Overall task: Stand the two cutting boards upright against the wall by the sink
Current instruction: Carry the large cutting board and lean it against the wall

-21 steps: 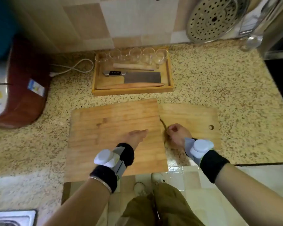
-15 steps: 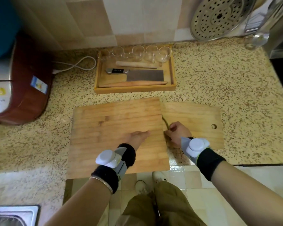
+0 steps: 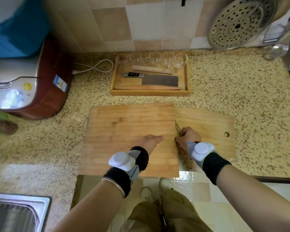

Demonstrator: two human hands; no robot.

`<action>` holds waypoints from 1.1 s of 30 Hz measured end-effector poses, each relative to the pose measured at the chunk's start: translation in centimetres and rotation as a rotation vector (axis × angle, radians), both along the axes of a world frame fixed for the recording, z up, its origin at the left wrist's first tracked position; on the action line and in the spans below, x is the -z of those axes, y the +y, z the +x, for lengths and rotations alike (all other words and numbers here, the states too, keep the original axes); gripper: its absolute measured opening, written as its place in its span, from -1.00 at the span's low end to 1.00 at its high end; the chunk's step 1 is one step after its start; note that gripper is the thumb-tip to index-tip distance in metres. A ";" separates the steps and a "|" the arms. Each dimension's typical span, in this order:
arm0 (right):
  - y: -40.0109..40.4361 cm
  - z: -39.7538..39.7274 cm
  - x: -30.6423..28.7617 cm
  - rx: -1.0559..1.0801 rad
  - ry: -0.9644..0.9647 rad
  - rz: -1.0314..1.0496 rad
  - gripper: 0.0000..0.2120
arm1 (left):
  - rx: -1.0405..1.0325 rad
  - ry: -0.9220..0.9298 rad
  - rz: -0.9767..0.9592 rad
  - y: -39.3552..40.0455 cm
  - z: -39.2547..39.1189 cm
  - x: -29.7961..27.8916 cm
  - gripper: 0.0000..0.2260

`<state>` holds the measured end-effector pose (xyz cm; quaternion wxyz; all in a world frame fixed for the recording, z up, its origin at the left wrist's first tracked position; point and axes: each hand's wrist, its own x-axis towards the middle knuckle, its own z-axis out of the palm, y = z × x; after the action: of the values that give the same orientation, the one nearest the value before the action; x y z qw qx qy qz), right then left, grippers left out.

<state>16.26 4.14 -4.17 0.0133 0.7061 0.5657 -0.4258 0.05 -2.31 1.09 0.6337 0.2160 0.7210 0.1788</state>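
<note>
Behind both cutting boards [image 3: 129, 131] — knife tray [image 3: 150, 93], glasses [image 3: 155, 58].

Tan cutting boards [image 3: 129, 131]; speckled yellow counter [image 3: 241, 97]; maroon cooker [image 3: 49, 84].

Speckled granite counter [image 3: 241, 91] meets beige tiled wall [image 3: 149, 22]; glossy tiled floor [image 3: 224, 206].

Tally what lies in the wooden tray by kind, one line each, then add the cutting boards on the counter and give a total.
In the wooden tray:
Clear glasses: 5, as far as the blur allows
Rolling pins: 2
Cleaver: 1
On the counter:
Cutting boards: 2, the large board and the small board, both lying flat
Total: 10
</note>
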 end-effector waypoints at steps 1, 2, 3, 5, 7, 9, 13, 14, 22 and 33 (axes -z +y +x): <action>-0.2 0.1 -0.3 -0.006 -0.001 -0.004 -0.69 | -0.002 0.009 -0.002 -0.2 -0.1 -0.4 -0.66; -0.2 0.1 -0.8 -0.012 0.003 -0.004 -0.68 | -0.006 0.020 0.006 -0.2 -0.2 -0.7 -0.66; -0.1 0.1 -1.0 -0.008 0.010 -0.014 -0.70 | -0.006 0.031 0.003 -0.1 -0.2 -0.8 -0.65; 0.0 0.0 -2.4 -0.013 0.030 -0.004 -0.74 | 0.000 0.046 0.018 -0.3 -0.1 -1.7 -0.56; 0.4 -0.2 -3.6 -0.025 0.045 -0.005 -0.75 | 0.002 0.053 0.039 -0.2 0.1 -2.4 -0.45; 0.5 -0.4 -5.4 -0.037 0.059 0.022 -0.77 | 0.009 0.082 0.077 -0.3 0.3 -3.5 -0.46; 0.4 -1.7 -8.0 -0.025 0.089 0.073 -0.82 | -0.014 0.104 0.152 -0.1 0.4 -5.3 -0.70; 0.5 -2.1 -8.7 -0.021 0.115 0.093 -0.85 | -0.019 0.120 0.172 0.0 0.5 -5.9 -0.68; 0.2 -6.3 -15.4 -0.058 0.253 0.214 -0.75 | -0.071 0.268 0.401 0.0 -1.1 -11.8 -0.90; -2.1 -14.4 -23.5 -0.169 0.512 0.290 -0.75 | -0.104 0.519 0.590 -3.4 -6.7 -19.9 -0.84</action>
<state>1.84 2.02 19.37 -0.1954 0.5208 0.6623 -0.5020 -6.64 -5.71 20.96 0.3311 0.3898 0.7850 0.3497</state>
